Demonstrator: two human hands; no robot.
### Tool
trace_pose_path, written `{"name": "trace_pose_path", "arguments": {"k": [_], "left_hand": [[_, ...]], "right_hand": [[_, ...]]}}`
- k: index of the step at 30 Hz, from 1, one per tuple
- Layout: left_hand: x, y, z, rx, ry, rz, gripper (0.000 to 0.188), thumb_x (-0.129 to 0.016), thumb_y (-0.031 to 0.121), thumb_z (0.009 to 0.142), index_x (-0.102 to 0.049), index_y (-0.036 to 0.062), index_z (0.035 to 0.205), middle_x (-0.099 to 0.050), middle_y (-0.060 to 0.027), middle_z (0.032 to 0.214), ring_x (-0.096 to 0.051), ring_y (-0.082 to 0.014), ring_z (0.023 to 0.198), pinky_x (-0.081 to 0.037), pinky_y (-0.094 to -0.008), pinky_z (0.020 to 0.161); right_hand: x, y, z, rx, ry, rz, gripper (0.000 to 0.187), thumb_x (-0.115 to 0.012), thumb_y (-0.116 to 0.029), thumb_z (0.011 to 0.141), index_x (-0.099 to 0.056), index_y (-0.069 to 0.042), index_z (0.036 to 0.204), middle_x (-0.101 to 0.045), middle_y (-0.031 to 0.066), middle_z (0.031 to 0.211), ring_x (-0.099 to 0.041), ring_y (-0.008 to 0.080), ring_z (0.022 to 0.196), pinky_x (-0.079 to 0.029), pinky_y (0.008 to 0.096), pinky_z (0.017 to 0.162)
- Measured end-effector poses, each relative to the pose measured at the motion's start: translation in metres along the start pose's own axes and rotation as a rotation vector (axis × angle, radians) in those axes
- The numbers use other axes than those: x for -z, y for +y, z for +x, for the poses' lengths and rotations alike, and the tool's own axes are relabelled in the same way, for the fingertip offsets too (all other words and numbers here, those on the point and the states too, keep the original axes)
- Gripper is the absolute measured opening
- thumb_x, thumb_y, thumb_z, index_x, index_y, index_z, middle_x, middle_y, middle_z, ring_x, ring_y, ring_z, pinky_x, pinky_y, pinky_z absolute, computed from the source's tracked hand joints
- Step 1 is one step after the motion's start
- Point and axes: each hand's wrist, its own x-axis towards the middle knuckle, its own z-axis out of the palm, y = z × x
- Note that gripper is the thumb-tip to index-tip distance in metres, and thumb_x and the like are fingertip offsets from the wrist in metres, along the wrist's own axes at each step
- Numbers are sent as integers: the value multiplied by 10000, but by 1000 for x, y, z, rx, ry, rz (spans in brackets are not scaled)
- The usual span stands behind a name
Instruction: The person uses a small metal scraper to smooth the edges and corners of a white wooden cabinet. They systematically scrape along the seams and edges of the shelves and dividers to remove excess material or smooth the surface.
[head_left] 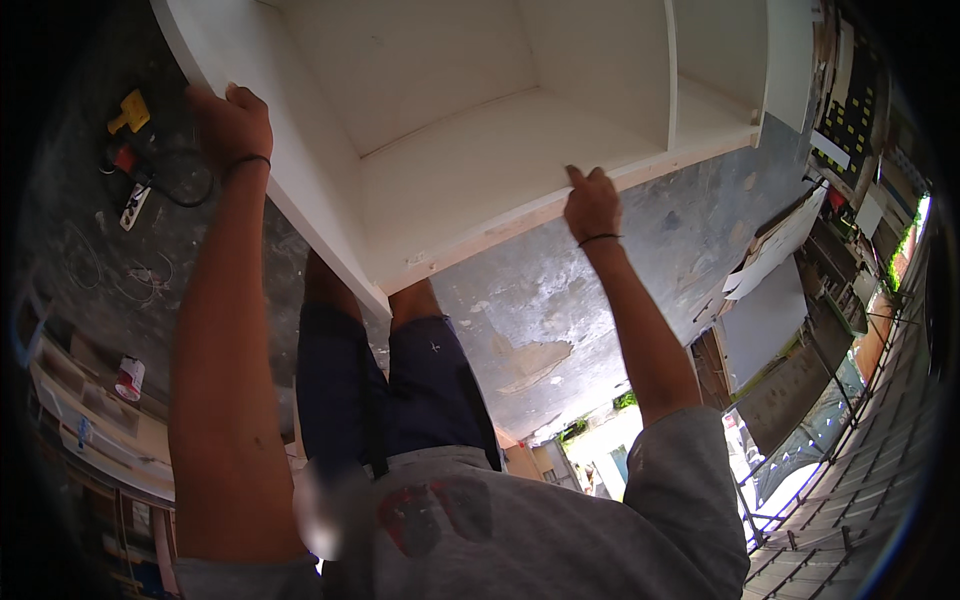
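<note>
A large white cabinet carcass (470, 235) with an open front and an upright divider (671, 80) tilts before my legs. My left hand (232, 128) grips the outer edge of its left side panel, the thumb lying on top. Farther right, my right hand (593, 207) is closed over the long front edge of the cabinet, its fingertips on the inner side. The undersides of both grips are hidden. At the near corner, the side panel and the long edge meet close to my knees.
Left on the dark floor lie a yellow tool (129, 112), a black cord (190, 200) and a white power strip (134, 205). A red-and-white can (129, 378) stands lower left. Boards and sheets (768, 320) lean at the right.
</note>
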Motion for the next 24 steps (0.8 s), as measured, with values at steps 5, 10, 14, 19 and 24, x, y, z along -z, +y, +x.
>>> {"name": "trace_pose_path", "arguments": {"k": [5,10,14,19,24], "left_hand": [[-6,-8,4,-33,65,50,366,-514,264,882,-396,-9,1095,-619,-236,989,-630,-407,919,-527,-500,772],[2,-9,5,-16,49,20,373,-518,272,884,-397,-18,1085,-626,-234,956,-638,-396,904,-534,-493,752],[-4,1,1,4,16,52,367,-514,282,888,-408,-6,1089,-631,-217,949,-645,-386,888,-538,-491,738],[-4,-4,5,23,25,27,433,-545,308,869,-425,-18,1129,-615,-243,1007,-627,-421,908,-519,-496,757],[-9,-13,4,-26,105,39,388,-509,291,893,-414,6,1138,-611,-213,1035,-638,-390,907,-525,-485,770]], "right_hand": [[-3,-183,-64,225,-206,327,261,-547,-113,796,-648,-142,1035,-517,116,808,-578,291,800,-492,392,662],[25,-88,4,-17,-234,226,343,-475,-95,826,-627,-162,1126,-575,151,941,-601,336,871,-508,447,780],[30,69,41,-212,-223,-207,313,-525,-105,811,-615,-171,1103,-561,140,924,-606,323,867,-528,455,716],[-5,-59,-23,35,-50,81,272,-552,-107,797,-628,-129,1057,-519,113,845,-569,295,798,-509,408,630],[13,-192,-56,212,-396,378,311,-525,-108,813,-643,-176,1092,-531,114,874,-581,298,845,-515,417,707]]}}
